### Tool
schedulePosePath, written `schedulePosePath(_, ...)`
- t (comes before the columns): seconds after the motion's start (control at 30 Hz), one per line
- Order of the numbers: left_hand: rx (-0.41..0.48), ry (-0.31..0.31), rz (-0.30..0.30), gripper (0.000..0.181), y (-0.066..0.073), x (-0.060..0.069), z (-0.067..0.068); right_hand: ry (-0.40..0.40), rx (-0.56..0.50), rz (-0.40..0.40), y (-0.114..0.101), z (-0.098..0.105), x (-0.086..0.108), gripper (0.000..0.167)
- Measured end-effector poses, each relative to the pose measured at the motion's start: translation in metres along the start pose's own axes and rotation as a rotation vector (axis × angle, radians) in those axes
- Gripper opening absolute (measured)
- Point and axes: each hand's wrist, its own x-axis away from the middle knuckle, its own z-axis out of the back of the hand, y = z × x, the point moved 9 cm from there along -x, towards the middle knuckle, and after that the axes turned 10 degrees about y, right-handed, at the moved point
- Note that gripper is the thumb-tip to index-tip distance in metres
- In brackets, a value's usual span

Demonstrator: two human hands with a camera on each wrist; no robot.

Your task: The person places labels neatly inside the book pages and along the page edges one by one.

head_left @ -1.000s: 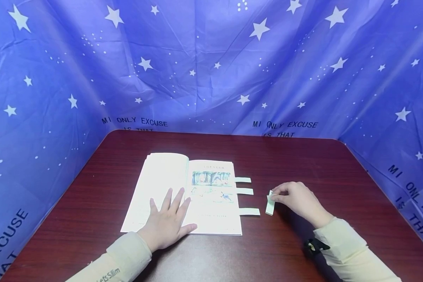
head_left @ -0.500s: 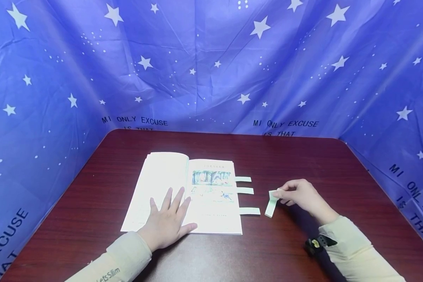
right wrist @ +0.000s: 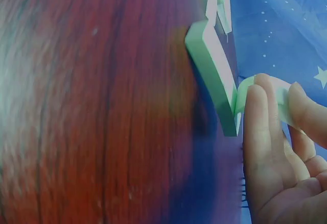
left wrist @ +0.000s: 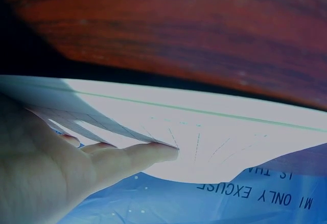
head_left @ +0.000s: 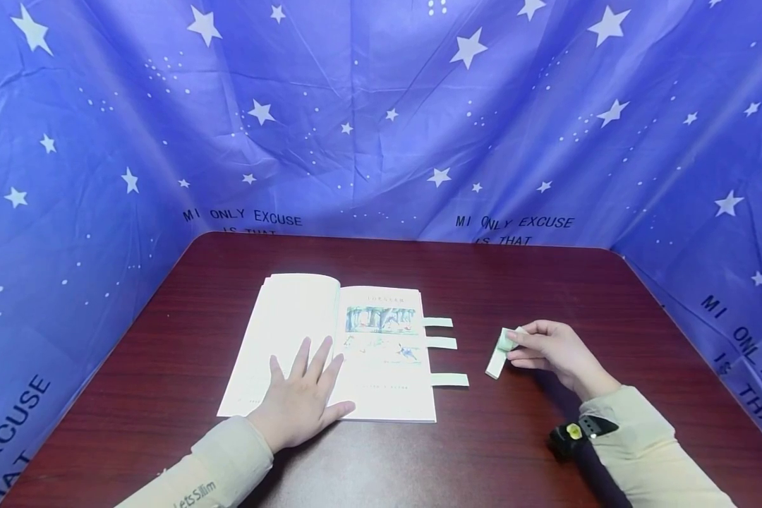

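My left hand (head_left: 301,406) lies spread with straight fingers across an open book (head_left: 279,310), over both pages near its lower middle. In the left wrist view its thumb rests along the page. Right of the book, my right hand (head_left: 555,356) pinches a curled strip of a narrow pale green sticky note pad (head_left: 496,363) between thumb and fingers. The right wrist view shows the thick pad (right wrist: 213,76) hanging off the curled strip (right wrist: 282,99), above the table. Whether the strip is wholly joined to the pad cannot be told.
Several pale green paper tabs (head_left: 449,380) stick out past the book's right edge. The dark red wooden table (head_left: 381,466) carries it all. A blue star-patterned cloth (head_left: 381,113) rises behind the table and at both sides.
My right hand has shifted right and slightly away from me, lifting the sticky note pad with it. The pinched strip is bent further from the pad. My left hand has stayed on the book.
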Motion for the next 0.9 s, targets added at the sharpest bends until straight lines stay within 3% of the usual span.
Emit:
schedulePosePath(0.2, 0.001, 0.001, 0.0, 0.077, 0.0, 0.0, 0.001, -0.073, -0.105, -0.055, 0.005, -0.005, 0.0, 0.014)
schedulePosePath(0.73, -0.006, 0.01, -0.007, 0.076, 0.001, 0.0, 0.003, -0.105, -0.142, -0.043, 0.006, -0.014, 0.001, 0.024)
schedulePosePath(0.9, -0.004, 0.019, -0.013, 0.075, 0.003, 0.0, 0.006, -0.098, -0.122, -0.052, 0.008, -0.014, 0.001, 0.02)
